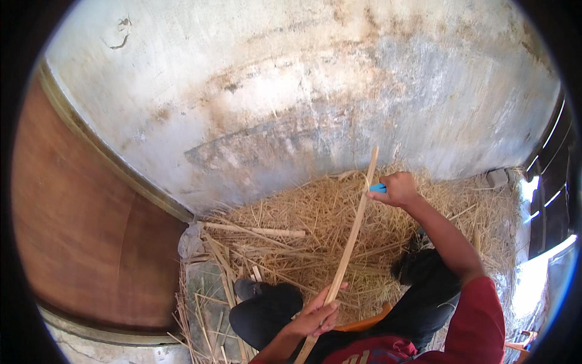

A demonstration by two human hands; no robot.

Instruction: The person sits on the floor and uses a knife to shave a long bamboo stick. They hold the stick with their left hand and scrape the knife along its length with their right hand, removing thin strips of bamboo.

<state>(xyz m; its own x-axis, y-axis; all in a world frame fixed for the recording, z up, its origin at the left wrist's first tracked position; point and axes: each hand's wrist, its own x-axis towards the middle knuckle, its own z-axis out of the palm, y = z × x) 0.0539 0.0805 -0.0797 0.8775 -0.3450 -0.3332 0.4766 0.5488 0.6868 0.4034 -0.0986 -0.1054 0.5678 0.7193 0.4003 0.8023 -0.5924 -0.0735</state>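
A long, pale bamboo strip slants up from my lap toward the wall. My left hand is closed around its lower part, close to my body. Farther up, my right hand grips a blue-handled knife against the strip's right side, a little below its top end. The blade itself is hard to make out. A thin pale curl stands at the spot where the knife meets the strip.
Straw-like shavings cover the floor up to the stained wall. Loose bamboo pieces lie left of the strip, near a brown panel. My bent legs flank the strip. A grey block sits at the far right.
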